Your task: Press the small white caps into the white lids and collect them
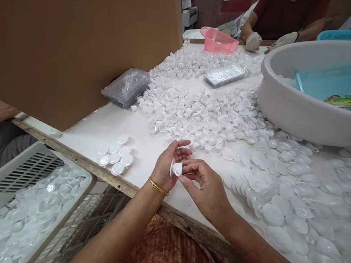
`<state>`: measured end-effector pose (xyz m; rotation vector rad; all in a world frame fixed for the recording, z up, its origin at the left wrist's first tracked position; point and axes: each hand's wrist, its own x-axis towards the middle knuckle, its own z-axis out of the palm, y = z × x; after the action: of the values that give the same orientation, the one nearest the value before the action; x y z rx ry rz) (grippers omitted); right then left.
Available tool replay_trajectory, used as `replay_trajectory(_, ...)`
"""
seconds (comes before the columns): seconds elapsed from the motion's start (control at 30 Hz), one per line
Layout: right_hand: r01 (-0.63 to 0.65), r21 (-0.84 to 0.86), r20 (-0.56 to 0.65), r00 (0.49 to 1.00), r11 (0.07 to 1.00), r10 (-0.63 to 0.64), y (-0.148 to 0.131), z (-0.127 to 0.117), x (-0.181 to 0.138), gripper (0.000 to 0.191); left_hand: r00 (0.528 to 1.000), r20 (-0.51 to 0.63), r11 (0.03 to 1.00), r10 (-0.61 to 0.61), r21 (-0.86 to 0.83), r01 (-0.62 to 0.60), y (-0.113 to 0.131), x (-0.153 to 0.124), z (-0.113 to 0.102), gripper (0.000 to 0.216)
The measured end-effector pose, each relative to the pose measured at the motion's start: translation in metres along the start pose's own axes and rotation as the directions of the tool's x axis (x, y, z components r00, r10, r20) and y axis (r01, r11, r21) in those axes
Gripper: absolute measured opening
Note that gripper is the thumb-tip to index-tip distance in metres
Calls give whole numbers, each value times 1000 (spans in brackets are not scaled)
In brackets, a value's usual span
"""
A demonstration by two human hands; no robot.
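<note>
Over the near table edge, my left hand point(170, 164), palm inward with fingers loosely curled, holds a small white saucer point(171, 169) on edge. A small white toy-like cup point(177, 168) sits against the saucer's face, its handle low. The thumb and fingers of my right hand point(204, 187) close on the cup from the right. Left of my hands lies a group of small white saucers point(118, 155). Beyond them spreads a heap of small white cups point(195, 113). To the right are piled loose white saucers point(275, 214), some in leaning rows.
A tall cardboard sheet point(78, 49) stands at left, beside a plastic-wrapped packet point(127, 87). Another clear packet point(226, 75), a pink scoop point(221, 44) and a large white tub point(311, 123) are farther off. A crate point(77, 196) holds white pieces. A gloved co-worker point(290, 18) sits opposite.
</note>
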<state>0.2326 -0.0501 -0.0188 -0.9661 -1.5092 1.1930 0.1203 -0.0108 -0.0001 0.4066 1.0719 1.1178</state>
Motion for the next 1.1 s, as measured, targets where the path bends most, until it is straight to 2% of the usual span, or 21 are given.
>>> replay_trajectory(0.07,48,-65,4,999,997,-47,0,0,0,6,1000,-13,1000,1,-1,-1,0,0,2,29)
replay_trajectory(0.17,127,-186,28,992,974,-124,0,1,0,9,999,-29,1000,-19,22,19,1,-1,6,29)
replay_trajectory(0.3,185,-275,50,983,944,-178,0,1,-1,12,998,18,998,-62,30,62,-2,-2,7,31)
replay_trajectory(0.4,214,-305,26,976,928,-217,0,-1,-1,10,1000,27,1000,-6,29,5,-7,0,7,32)
replay_trajectory(0.57,198,-297,-1,978,934,-207,4,-1,-4,11,981,-24,972,190,146,-185,-15,1,9,35)
replay_trajectory(0.7,179,-266,-26,981,947,-193,6,3,-7,13,960,-54,928,276,274,-251,-16,-2,12,41)
replay_trajectory(0.8,164,-239,-46,983,957,-180,4,3,-7,16,953,-48,901,300,344,-267,-12,-4,16,40)
replay_trajectory(0.93,126,-210,-67,987,969,-143,1,2,-7,18,945,28,846,326,437,-305,-9,-4,19,39)
replay_trajectory(1.1,133,-198,-60,987,971,-148,1,0,-6,18,955,96,801,279,525,-287,-5,-3,18,38)
